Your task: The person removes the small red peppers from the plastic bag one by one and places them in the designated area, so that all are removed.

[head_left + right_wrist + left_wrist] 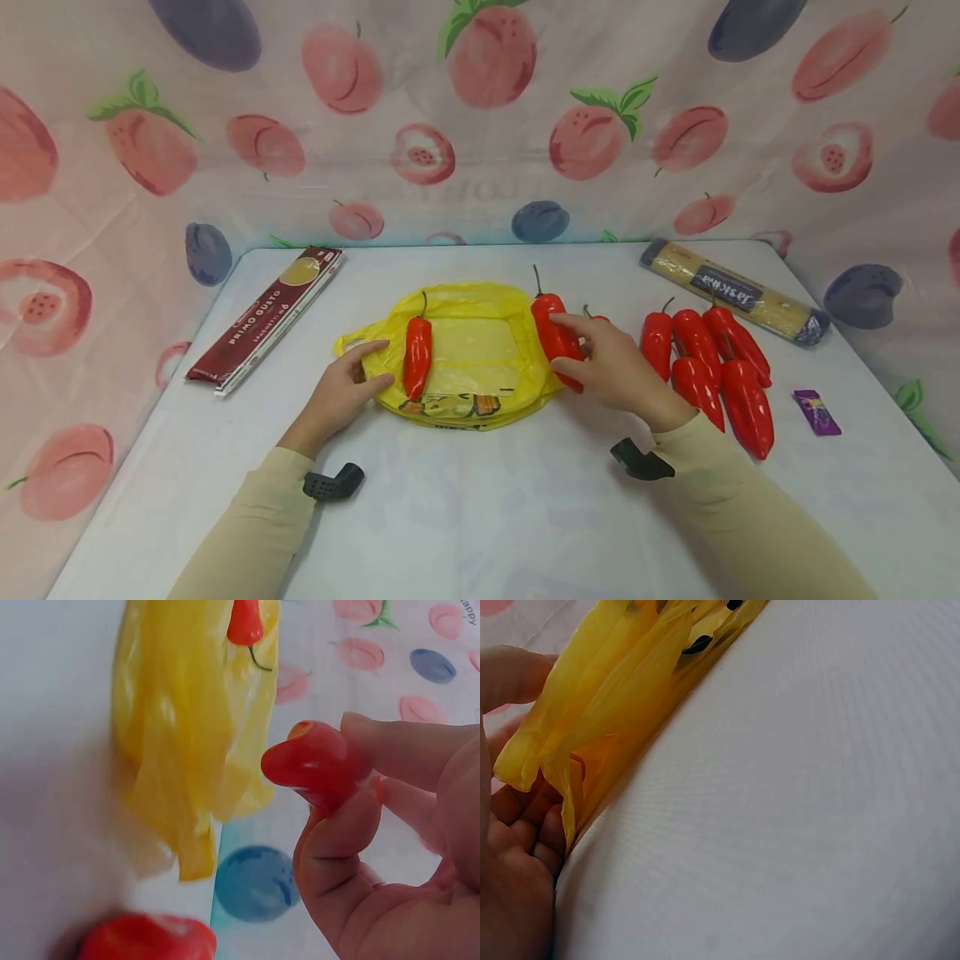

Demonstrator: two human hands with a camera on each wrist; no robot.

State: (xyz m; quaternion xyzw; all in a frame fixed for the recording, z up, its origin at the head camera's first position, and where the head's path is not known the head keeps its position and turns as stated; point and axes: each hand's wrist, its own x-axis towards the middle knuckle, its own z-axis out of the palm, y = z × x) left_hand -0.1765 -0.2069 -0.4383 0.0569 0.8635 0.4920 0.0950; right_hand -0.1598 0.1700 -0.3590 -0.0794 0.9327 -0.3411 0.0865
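Observation:
A yellow plastic bag (472, 342) lies mid-table, with a red chili pepper (417, 358) on it toward the left. My left hand (348, 387) is at the bag's left edge, thumb and fingers apart, touching the plastic. In the left wrist view the bag's crumpled edge (592, 712) covers part of the fingers. Over the bag's right edge, my right hand (611, 362) pinches another red chili pepper (553, 329) between thumb and fingers, stem pointing away. The right wrist view shows this held pepper's tip (315, 761) close up, apart from the bag (180, 712).
Several red chili peppers (746, 404) lie in a group to the right, one partly hidden behind the right hand. A spaghetti pack (266, 321) lies back left, another pasta pack (735, 292) back right. A small purple wrapper (817, 412) is near the right edge.

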